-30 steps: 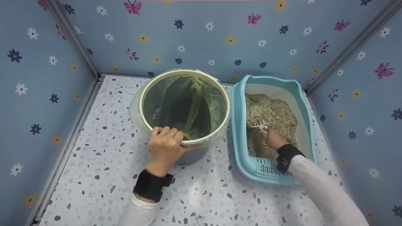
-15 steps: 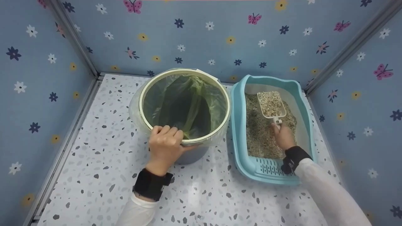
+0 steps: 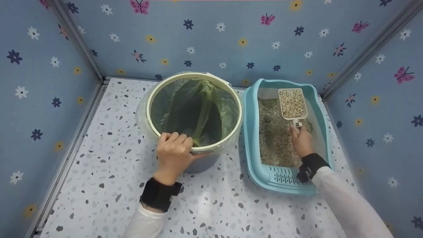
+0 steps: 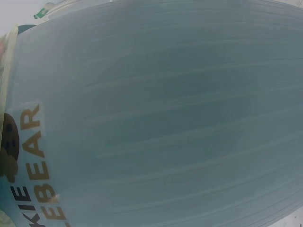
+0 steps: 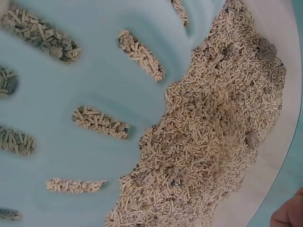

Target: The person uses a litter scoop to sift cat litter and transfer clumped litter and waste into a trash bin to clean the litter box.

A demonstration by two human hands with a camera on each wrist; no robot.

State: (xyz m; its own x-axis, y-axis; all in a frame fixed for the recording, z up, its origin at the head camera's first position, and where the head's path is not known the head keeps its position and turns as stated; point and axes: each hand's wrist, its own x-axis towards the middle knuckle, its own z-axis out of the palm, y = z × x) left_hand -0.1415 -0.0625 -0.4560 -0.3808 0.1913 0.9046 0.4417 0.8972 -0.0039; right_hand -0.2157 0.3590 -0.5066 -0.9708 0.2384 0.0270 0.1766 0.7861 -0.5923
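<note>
Pale litter pellets fill the white scoop (image 3: 292, 103) that your right hand (image 3: 301, 140) grips by its handle, raised just beyond your fingers over the blue litter box (image 3: 285, 183). Your left hand (image 3: 174, 155) curls over the near rim of the bag-lined bin (image 3: 194, 112), which stands left of the box.
</note>
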